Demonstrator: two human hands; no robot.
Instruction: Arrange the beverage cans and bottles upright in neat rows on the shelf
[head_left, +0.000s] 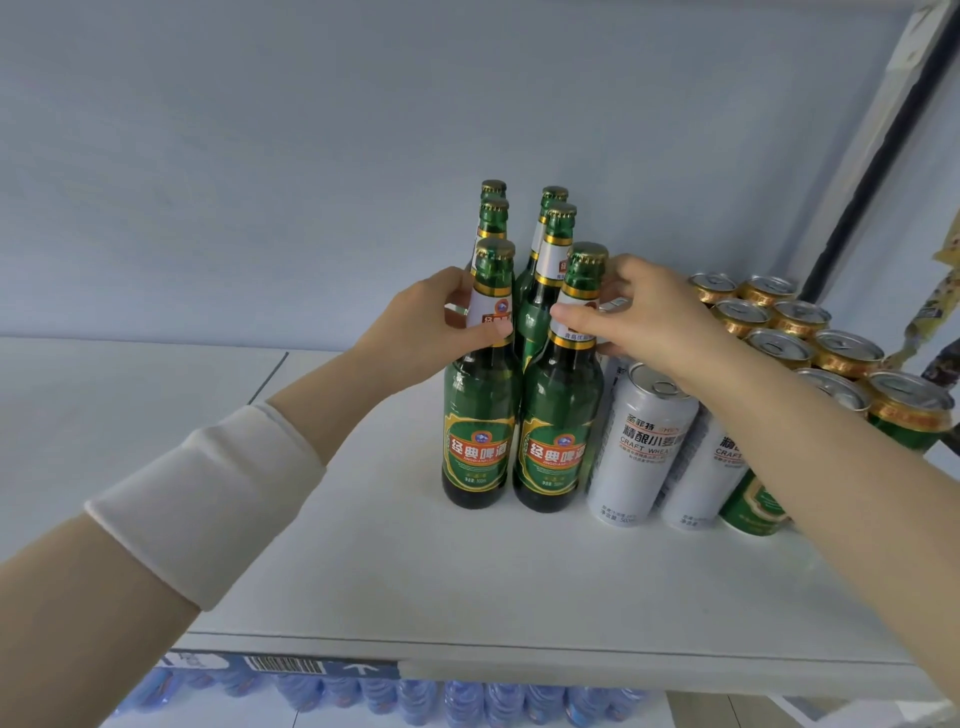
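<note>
Green glass bottles stand in two files of three near the middle of the shelf, all upright. I have the left hand wrapped round the neck of the front left bottle, thumb across the neck label and fingers curled behind. The right hand pinches the neck of the front right bottle, thumb in front and fingers bent round the far side. Both bottles sit flat on the shelf, labels facing me, just beside each other.

By my reading the job is well along. The rear bottles line up behind the front pair. To the right, the white cans stand upright beside the bottles, and the gold-rimmed cans fill rows running back towards the corner. What seems left is squaring the front pair with each other and with the can fronts. Part of the can block is hidden by my right forearm, so I cannot vouch for those rows.

Room is uneven. Left of the bottles the shelf surface is bare and wide, so any slide can go that way. On the right the white cans are nearly touching the front right bottle. The front lip is well apart from the bottle bases, with blue water bottles on the level below. The dark upright post closes the right rear corner.
</note>
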